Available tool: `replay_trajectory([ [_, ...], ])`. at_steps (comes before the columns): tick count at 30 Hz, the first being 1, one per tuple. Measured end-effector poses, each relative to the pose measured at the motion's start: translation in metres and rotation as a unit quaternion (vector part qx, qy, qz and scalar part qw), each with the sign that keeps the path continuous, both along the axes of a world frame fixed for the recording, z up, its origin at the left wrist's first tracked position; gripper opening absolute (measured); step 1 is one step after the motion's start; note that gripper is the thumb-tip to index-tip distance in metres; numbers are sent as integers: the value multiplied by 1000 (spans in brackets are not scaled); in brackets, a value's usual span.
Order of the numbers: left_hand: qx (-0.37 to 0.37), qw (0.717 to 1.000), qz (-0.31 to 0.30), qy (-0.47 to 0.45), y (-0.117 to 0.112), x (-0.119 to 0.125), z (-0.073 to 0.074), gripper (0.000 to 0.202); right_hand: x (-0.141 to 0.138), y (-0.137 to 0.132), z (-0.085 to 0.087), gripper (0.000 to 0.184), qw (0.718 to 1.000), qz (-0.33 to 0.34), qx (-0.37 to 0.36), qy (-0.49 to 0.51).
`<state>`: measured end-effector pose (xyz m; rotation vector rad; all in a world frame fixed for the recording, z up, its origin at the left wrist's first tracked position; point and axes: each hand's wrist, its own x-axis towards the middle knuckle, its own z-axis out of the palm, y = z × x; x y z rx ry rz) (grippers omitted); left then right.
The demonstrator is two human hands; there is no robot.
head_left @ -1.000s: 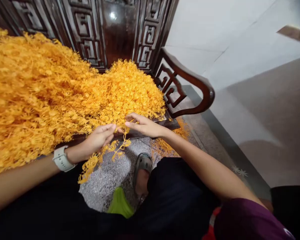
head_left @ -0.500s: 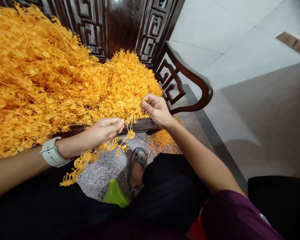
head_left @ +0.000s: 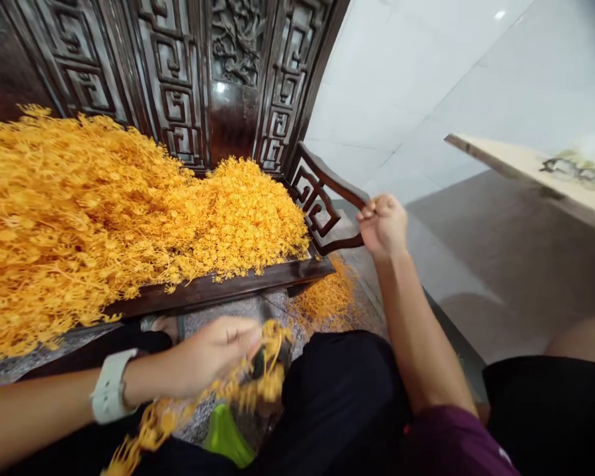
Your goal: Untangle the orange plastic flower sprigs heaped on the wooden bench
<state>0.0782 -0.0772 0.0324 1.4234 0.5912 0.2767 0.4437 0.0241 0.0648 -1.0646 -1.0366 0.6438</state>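
Note:
My left hand point(head_left: 213, 360), with a pale watch on its wrist, pinches a strand of orange artificial flowers point(head_left: 151, 423). The strand trails down toward my lap, and its upper end curls past my fingertips, blurred. Out to the right, my right hand point(head_left: 384, 228) is raised with curled fingers in front of the bench's armrest point(head_left: 327, 175). Whatever those fingers hold, if anything, is too small to make out. A large heap of similar orange flower strands point(head_left: 104, 198) covers the bench seat beyond my left hand.
The dark carved wooden bench point(head_left: 218, 294) stands before me. Loose orange bits point(head_left: 324, 297) lie on the floor by its right end. A light wooden tabletop point(head_left: 506, 162) with eyeglasses point(head_left: 572, 170) juts in at right. Something bright green point(head_left: 225, 439) sits below, and a dark-clothed leg point(head_left: 550, 410) is at lower right.
My right hand has moved away from the left, out to the right. My left hand has dropped lower in view with the flower strand. The view has tilted up, bringing the tabletop in.

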Motion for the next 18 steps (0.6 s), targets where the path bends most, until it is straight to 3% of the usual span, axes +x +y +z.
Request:
replay_trajectory([
  [2, 50, 997, -36, 41, -10, -1, -2, 48, 6, -23, 12, 35, 996, 79, -36, -32],
  [3, 85, 993, -45, 67, -11, 1, -4, 48, -1, -36, 19, 29, 976, 180, -85, -87],
  [4, 116, 988, -50, 90, -10, 4, -7, 48, -14, -48, 27, 25, 920, 325, -135, -169],
  [5, 139, 983, -53, 107, -7, 7, -9, 49, -31, -57, 35, 22, 829, 477, -169, -238],
  [6, 154, 979, -55, 119, -3, 12, -12, 50, -49, -61, 44, 21, 719, 616, -173, -270],
  [7, 166, 976, -60, 129, 1, 17, -15, 50, -66, -59, 53, 24, 619, 721, -167, -264],
  [8, 176, 973, -67, 134, 6, 22, -18, 50, -81, -53, 62, 27, 581, 767, -155, -225],
  [9, 186, 971, -75, 133, 10, 28, -21, 50, -93, -42, 69, 33, 614, 758, -146, -167],
  [11, 202, 968, -85, 123, 19, 39, -26, 50, -103, -14, 77, 46, 776, 620, -111, -32],
  [13, 207, 969, -77, 108, 30, 51, -32, 51, -103, 12, 76, 56, 872, 479, -85, 53],
  [15, 216, 970, -48, 98, 43, 61, -37, 54, -100, 26, 63, 57, 896, 415, -112, 111],
  [18, 225, 970, 14, 86, 61, 65, -40, 56, -95, 23, 31, 41, 887, 413, -149, 142],
])
